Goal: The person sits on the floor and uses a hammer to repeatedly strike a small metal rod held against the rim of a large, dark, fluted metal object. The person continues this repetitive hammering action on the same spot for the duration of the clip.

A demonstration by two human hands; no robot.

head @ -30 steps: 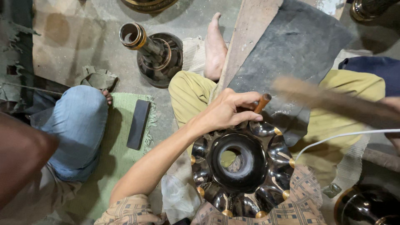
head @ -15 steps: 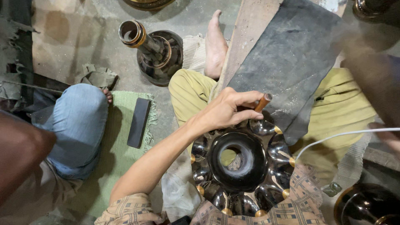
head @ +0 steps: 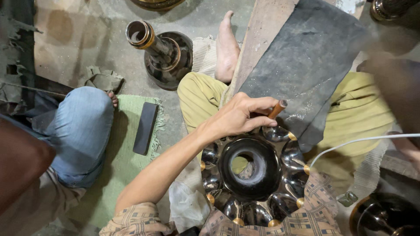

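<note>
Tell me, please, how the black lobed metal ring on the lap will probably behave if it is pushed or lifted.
The lobed ring looks like rigid metal, so probably stiff and rather heavy. Its glossy lobes suggest a slippery grip. It rests flat on the lap under the left hand, so it seems unlikely to tip.

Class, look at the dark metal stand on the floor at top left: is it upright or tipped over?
Tipped. The stand lies aslant, its round base on edge and its gold-rimmed open mouth turned sideways.

Blurred long object seen right of the left hand (head: 238, 117) one second ago is gone. A dark blur now sits upper right of the hand. The hand shows no visible shift.
</note>
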